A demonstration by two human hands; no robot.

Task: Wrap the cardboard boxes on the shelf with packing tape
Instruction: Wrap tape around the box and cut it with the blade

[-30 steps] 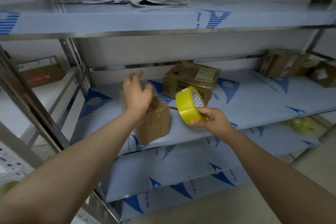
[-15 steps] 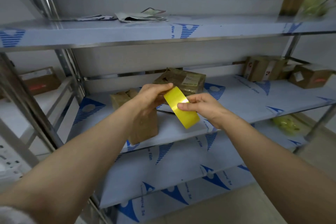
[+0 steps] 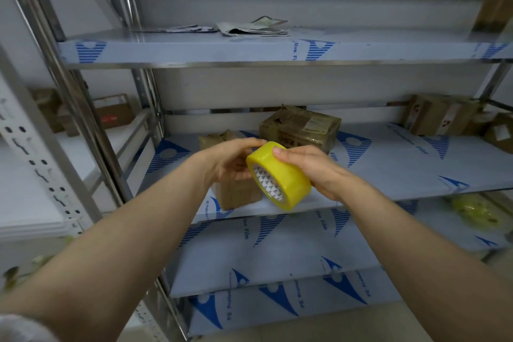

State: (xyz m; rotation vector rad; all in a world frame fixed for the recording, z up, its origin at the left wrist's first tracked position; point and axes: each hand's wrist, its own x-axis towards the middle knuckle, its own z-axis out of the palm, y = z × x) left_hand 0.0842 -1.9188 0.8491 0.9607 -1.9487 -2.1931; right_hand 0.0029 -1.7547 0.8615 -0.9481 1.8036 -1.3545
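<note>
Tape (image 3: 279, 175): likely light, stiff, slick; hold by the rim.
Grip: right hand (image 3: 313, 169) wraps tape; left hand (image 3: 230, 159) pinches its edge.
Box (image 3: 238, 194): at shelf (image 3: 388, 175) front edge.

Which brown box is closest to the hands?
The small box just behind the left hand, at the front edge of the shelf. The bigger box sits farther back.

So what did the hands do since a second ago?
The left hand left the small box and came across to the yellow tape roll, which both hands now hold. The right hand kept its grip. The box stayed on the shelf.
</note>
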